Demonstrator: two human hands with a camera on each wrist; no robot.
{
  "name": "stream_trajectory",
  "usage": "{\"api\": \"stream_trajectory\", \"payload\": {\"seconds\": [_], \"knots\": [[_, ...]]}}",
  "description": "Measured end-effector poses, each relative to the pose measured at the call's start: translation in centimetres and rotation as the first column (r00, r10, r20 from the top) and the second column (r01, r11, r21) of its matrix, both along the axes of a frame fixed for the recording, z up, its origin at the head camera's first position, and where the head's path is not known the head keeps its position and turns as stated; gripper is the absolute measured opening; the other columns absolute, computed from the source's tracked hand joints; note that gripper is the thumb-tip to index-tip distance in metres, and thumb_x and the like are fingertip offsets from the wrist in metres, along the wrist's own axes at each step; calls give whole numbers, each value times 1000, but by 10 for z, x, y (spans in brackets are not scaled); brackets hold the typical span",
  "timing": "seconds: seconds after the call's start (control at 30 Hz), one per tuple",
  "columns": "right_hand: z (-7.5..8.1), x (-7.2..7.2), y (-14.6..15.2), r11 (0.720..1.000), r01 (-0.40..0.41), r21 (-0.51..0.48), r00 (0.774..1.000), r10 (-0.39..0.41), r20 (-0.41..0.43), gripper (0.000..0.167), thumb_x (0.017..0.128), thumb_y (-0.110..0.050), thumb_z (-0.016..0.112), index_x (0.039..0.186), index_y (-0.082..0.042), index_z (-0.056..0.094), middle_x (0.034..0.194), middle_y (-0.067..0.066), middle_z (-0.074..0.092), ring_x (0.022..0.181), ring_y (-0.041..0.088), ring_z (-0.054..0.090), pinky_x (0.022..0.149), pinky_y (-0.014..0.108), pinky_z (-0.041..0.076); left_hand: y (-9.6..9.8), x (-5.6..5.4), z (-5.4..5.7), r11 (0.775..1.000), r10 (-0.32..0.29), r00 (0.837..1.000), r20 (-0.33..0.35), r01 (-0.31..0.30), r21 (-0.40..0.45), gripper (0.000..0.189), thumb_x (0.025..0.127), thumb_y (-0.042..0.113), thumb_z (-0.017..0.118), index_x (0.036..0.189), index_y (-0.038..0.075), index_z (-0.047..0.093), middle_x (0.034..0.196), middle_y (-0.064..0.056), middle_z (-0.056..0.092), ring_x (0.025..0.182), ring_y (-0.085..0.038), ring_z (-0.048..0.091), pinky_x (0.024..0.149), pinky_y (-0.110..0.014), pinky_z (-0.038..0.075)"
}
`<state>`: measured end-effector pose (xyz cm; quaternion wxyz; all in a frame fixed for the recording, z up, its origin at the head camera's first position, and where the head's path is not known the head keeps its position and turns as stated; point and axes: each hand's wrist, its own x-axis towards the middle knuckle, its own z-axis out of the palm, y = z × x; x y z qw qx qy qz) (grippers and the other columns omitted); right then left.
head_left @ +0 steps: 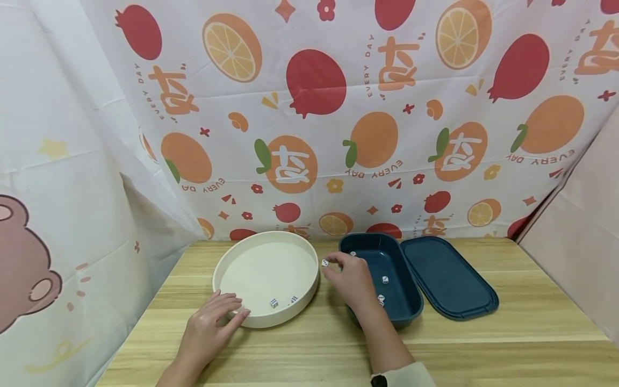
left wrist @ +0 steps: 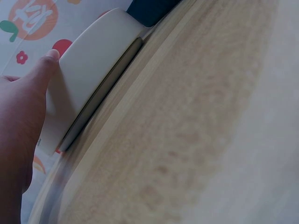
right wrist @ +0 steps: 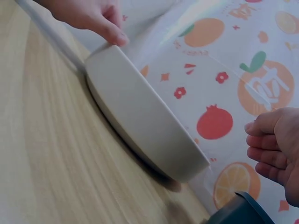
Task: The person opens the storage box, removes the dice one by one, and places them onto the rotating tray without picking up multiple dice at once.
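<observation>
My right hand [head_left: 352,280] pinches a white die [head_left: 325,263] with dark pips between thumb and forefinger, raised between the two containers. In the right wrist view the right hand's [right wrist: 275,151] other fingers are curled in, and the die is hidden. The left hand [head_left: 208,325] rests on the near-left rim of a round cream tray [head_left: 267,321], with thumb and fingers spread over the edge. Its straight thumb [left wrist: 44,65] shows along the rim in the left wrist view. Inside the tray, a die [head_left: 274,303] and another die [head_left: 294,299] lie near the front wall.
A dark blue rectangular container [head_left: 408,317] stands right of the tray, with several dice inside, including one die [head_left: 384,279] near its middle. Its matching lid [head_left: 450,277] lies flat beside it. Behind the wooden table [head_left: 300,355] hangs a fruit-print cloth [head_left: 333,129].
</observation>
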<state>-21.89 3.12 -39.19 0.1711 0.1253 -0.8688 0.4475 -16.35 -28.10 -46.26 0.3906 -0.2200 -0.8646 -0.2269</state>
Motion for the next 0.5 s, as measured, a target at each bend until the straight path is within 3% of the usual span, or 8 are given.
{"api": "stream_trajectory", "payload": {"seconds": [0.2,0.33,0.5], "knots": [[-2,8,-17,996,-89,24,996,89,1,19,87,-17,75,104,-11,76,103,2,76,99,18,71,86,38,63,0,0,2,1000,-18,1000,-22,18,-2,18,71,22,86,82,10,77,84,-2,76,90,-25,71,117,-15,33],[-5,14,-30,984,-154,85,988,156,-18,18,86,-15,75,103,-11,76,101,1,76,89,16,71,79,27,63,1,0,3,1000,-26,999,-38,27,5,17,72,22,86,82,11,77,84,-1,75,89,-25,71,117,-15,34],[-14,19,-46,960,-229,160,973,229,18,18,87,-16,76,104,-13,76,101,-1,76,77,7,67,72,15,59,3,1,1,999,-34,999,-39,35,14,17,71,20,86,82,12,77,84,-1,75,89,-27,71,117,-16,34]]}}
